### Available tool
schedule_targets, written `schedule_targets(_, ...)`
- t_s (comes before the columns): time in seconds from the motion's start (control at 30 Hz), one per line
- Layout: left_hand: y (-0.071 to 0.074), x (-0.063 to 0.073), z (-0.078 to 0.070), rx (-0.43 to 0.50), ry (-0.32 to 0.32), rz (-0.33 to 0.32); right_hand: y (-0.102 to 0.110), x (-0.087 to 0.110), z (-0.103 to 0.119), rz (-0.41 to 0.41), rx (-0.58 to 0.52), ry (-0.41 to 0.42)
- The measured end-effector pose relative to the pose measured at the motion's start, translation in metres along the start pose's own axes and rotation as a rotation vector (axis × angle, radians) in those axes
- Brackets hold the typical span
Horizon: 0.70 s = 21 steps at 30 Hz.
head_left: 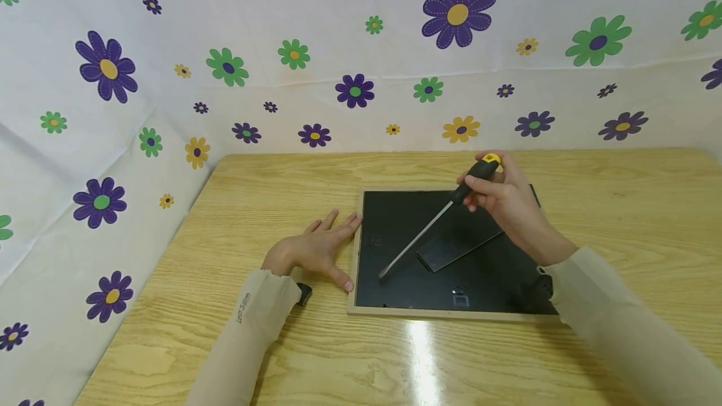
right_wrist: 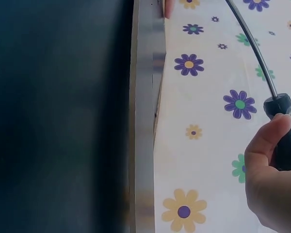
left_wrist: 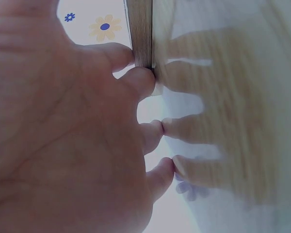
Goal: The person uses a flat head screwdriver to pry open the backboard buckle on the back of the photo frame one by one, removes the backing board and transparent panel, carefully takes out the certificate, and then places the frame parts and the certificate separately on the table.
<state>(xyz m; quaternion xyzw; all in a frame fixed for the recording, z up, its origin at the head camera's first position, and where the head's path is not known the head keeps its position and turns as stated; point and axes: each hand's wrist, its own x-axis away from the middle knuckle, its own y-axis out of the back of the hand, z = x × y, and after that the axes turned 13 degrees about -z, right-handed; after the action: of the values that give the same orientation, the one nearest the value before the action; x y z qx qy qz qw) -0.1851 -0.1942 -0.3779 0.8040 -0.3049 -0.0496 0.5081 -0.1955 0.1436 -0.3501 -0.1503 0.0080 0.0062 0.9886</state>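
Observation:
A picture frame (head_left: 406,224) lies black back up on the table, its light wooden edge showing round it and a folding stand (head_left: 454,254) flat on the back. My left hand (head_left: 316,249) spreads its fingers at the frame's left edge. In the left wrist view, the fingertips (left_wrist: 153,179) of that hand rest on the tabletop and by the frame's edge (left_wrist: 141,34). My right hand (head_left: 510,205) grips a screwdriver (head_left: 420,235) by its black and yellow handle, over the frame's right side. Its long metal shaft slants down to the left, tip close over the black back.
The pale wooden table (head_left: 271,187) extends on every side of the frame. Behind and to the left hangs a white cloth (head_left: 316,5) with purple, green and yellow flowers. A small latch (head_left: 460,296) sits near the frame's front edge.

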Motion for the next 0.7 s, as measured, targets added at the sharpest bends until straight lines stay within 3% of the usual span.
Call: schedule_targets(0.7,0.0,0.0,0.0,-0.016,0.013,0.01,0.008,-0.011,-0.001,-0.003,-0.012,-0.129)
